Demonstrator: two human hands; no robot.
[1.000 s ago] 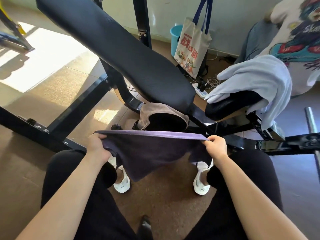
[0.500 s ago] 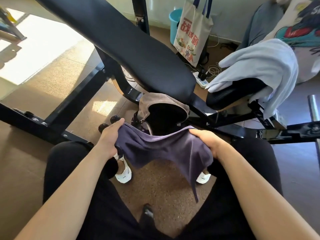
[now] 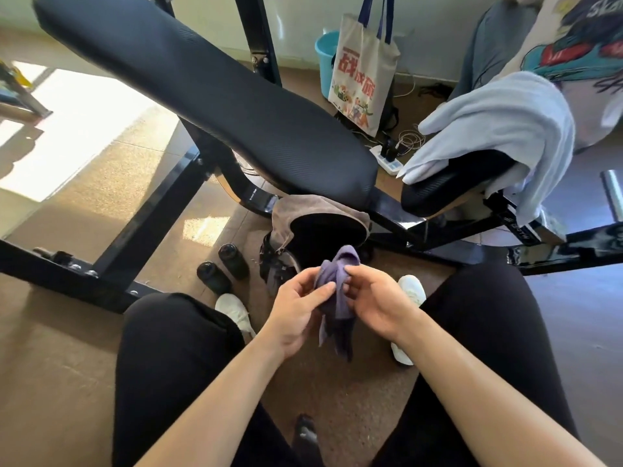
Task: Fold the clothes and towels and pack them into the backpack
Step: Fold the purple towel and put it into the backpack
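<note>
I judge the small purple knit cloth point(image 3: 338, 308) light, limp and apt to unfold; hold it at the gathered fold, not the dangling tail. It hangs bunched just in front of the open taupe fabric backpack point(image 3: 320, 208) on the brown floor point(image 3: 337, 399). My left hand point(image 3: 296, 311) and right hand point(image 3: 377, 301) face each other, fingers pinching the bundle.

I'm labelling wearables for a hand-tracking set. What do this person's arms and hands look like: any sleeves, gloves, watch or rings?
The left forearm and right forearm are bare; no sleeve comes into view. The left hand and right hand wear no gloves, and no watch, band or ring shows on the wrists or visible fingers.
</note>
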